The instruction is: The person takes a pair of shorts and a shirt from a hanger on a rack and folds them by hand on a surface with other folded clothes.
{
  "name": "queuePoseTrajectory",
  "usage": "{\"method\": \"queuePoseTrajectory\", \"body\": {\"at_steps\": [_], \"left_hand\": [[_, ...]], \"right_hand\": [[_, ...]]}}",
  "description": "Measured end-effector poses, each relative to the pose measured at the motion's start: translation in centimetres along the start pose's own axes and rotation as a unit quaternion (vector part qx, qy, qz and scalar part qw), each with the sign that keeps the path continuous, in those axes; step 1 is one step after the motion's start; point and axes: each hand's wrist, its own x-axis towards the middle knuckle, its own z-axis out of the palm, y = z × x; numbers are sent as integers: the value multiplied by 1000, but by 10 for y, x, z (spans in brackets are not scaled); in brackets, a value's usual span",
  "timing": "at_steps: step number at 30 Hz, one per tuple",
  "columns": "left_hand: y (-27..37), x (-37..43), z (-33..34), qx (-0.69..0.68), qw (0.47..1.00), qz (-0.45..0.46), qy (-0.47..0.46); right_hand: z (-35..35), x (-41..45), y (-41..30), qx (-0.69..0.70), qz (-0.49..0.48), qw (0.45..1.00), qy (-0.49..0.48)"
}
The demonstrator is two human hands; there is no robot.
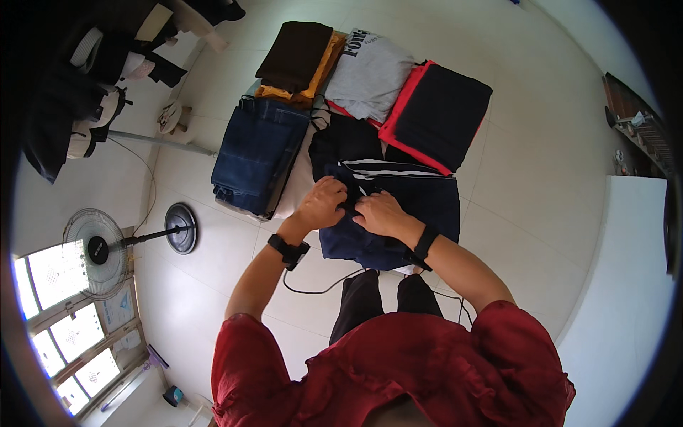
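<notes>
A navy garment with white stripes [392, 240] lies spread before me, its top edge bunched. My left hand [323, 203] grips a gathered part of the fabric on its left side. Close by, my right hand [385, 212] has its fingers curled on the same cloth near the striped part. The fingertips of both hands are partly hidden in the folds. Just beyond the stripes lies black cloth [355, 136]. Left of my left hand is a stack of folded blue jeans [261, 152].
Farther back are a dark brown and mustard stack [296, 56], a grey printed shirt [371, 74], and black folded cloth [443, 115] over red cloth. A standing fan [101, 253] is at left, near a hanging clothes rail [165, 141]. Cables [312, 292] cross the tiled floor by my legs.
</notes>
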Motion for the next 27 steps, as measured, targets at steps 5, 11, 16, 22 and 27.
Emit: {"method": "queuePoseTrajectory", "body": {"at_steps": [5,11,16,22,27], "left_hand": [[16,14,-19,-2,981,-49,-187],[5,18,-5,20,964,-76,-256],[-5,18,18,92,967,100,-215],[5,36,19,166,879,-97,-437],[-1,50,23,163,860,-103,-472]], "right_hand": [[-9,6,7,-62,10,993,-104],[-3,3,7,-155,3,986,-63],[1,-5,7,-206,-16,978,12],[7,-5,5,-196,-29,980,22],[7,-8,3,-176,-32,983,50]]}}
